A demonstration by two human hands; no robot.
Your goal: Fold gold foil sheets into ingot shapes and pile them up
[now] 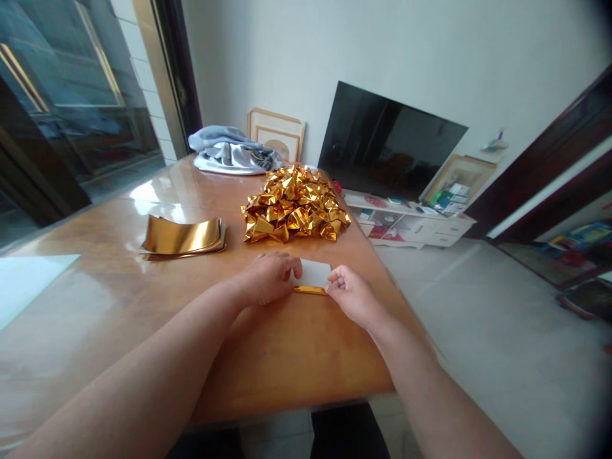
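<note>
Right at the near edge of the tabletop [119, 306], both hands are down on one small sheet of gold foil paper [313, 276]. It lies white side up, with a gold strip showing along its near edge, so that edge looks folded over. The left hand [268, 277] has its fingers curled over the sheet's left end and pressing it flat, probably so the slippery foil doesn't slide on the glossy wood. The right hand [351, 294] has a pinching grip on the right end, fingertips right on the fold line, which looks like creasing to me. So neither hand is loose, both are on the same sheet.

A bit further back on the left sits a stack of flat gold sheets [184, 237], curling up, within easy reach of the left hand. Behind the hands, slightly right, there's a big pile of folded gold pieces [295, 212], kept apart from the flat stock.

At the far end lies a bundle of grey cloth [232, 151], with a picture frame [277, 132] leaning on the wall and a TV [387, 140] off the tabletop.
</note>
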